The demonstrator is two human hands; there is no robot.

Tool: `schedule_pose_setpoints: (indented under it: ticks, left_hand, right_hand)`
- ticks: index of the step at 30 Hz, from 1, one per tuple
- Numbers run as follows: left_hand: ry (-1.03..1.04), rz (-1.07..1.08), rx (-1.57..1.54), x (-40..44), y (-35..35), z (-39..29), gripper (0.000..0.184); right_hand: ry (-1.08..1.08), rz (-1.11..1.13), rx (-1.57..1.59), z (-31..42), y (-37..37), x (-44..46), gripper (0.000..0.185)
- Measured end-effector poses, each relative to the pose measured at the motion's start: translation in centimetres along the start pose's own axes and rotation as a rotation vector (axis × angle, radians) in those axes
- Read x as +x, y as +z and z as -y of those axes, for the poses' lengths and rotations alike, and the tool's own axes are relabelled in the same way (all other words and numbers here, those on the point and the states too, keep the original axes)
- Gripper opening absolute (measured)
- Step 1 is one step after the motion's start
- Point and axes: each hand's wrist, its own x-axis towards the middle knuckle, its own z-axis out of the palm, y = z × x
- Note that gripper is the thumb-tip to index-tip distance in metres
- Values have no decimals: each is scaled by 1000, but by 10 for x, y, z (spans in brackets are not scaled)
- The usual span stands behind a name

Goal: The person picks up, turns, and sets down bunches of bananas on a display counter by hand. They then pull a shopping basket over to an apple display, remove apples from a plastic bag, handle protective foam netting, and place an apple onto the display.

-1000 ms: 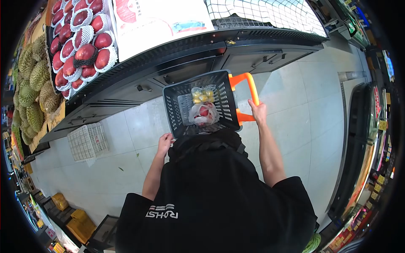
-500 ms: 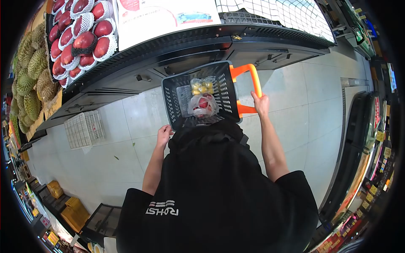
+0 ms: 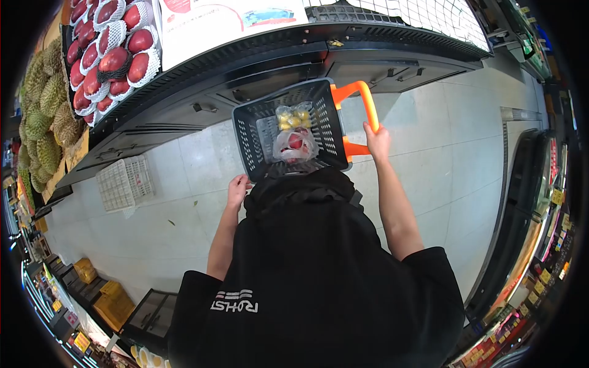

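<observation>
My right hand (image 3: 378,141) is wrapped round the lower part of the orange handle (image 3: 370,109) of a dark grey shopping basket (image 3: 241,135). The basket hangs in front of my body, its open top facing up. Inside lie a clear pack of yellow fruit (image 3: 294,118) and, below it in view, a clear plastic bag with red fruit (image 3: 296,145). My left hand (image 3: 238,191) is at the basket's near left corner, its fingers curled. Whether those fingers grip the rim I cannot tell.
A black display counter (image 3: 264,67) runs across the front, bearing red fruit in white foam nets (image 3: 113,60) and durians (image 3: 52,92). A white crate (image 3: 124,183) sits on the tiled floor at left. A long display case (image 3: 518,227) stands at right.
The counter and fruit have shifted slightly left and up in view, and the crate slightly right. The basket appears a little higher. Both hands keep their positions at the basket.
</observation>
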Motion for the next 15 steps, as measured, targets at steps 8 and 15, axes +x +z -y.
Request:
schedule_pose_setpoints:
  ticks: [8, 15]
  left_hand:
    - [-21, -42, 21, -33, -3, -2, 43]
    - [-118, -111, 21, -63, -6, 12, 45]
  right_hand:
    - [78, 14, 59, 6, -3, -2, 39]
    - [83, -5, 44, 9, -1, -5, 37]
